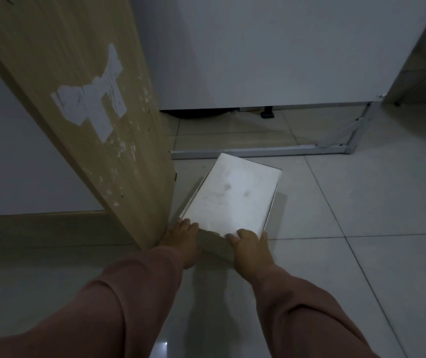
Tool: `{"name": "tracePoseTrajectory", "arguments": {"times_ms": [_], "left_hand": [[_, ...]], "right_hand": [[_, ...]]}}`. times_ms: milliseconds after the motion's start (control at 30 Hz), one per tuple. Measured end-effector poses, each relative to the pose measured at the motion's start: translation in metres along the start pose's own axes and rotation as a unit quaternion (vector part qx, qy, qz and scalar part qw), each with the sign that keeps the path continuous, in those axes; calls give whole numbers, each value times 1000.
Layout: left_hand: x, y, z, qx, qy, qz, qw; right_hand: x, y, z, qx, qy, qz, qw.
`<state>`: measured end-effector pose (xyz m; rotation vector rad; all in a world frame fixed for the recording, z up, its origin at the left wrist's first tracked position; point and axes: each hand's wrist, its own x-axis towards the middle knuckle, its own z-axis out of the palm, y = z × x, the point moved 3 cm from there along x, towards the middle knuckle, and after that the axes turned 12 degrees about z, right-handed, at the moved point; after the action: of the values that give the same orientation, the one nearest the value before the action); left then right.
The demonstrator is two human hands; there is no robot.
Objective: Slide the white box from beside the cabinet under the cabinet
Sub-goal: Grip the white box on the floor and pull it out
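A flat white box lies on the tiled floor, its far corner close to the metal base rail of the white cabinet. The box sits at an angle, beside a wooden panel. My left hand grips the box's near left corner, fingers on the edge. At the near right corner my right hand holds on, with its fingers curled over the top. Both arms wear reddish-brown sleeves. A dark gap shows under the cabinet's white front.
A tall wooden panel with torn white tape stands at the left, touching my left hand. A dark cabinet foot shows in the gap under the cabinet. Pale floor tiles spread to the right.
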<state>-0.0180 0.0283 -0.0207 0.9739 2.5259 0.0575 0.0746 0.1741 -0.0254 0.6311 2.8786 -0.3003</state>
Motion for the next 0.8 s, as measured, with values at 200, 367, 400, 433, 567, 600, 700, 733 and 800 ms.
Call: {"name": "tracePoseTrajectory", "arguments": {"times_ms": [200,367,400,433,567,600,700,733,800], "left_hand": [[-18,4,5,6,9,15,1000],[-38,20,10,58,15,48,997],[-39,22,12,60,23,50,997],[-40,22,13,50,32,47,997],[-38,12,8,-89,127,14,988],[-38,8,6,-120,151,-7,981],[-35,-2,4,-156,166,-87,970],[-33,-4,4,-169,151,-111,968],[-26,-7,8,-234,120,-143,954]], "right_hand": [[6,10,-8,14,-25,-6,1000],[4,19,-12,4,-16,14,1000],[4,22,-12,19,-18,35,999],[3,23,-13,39,-24,55,997],[-1,28,-18,206,26,132,969],[-4,30,-21,249,61,141,956],[-10,32,-28,297,106,171,934],[-9,32,-26,303,88,193,929],[-7,30,-22,342,28,245,907]]}}
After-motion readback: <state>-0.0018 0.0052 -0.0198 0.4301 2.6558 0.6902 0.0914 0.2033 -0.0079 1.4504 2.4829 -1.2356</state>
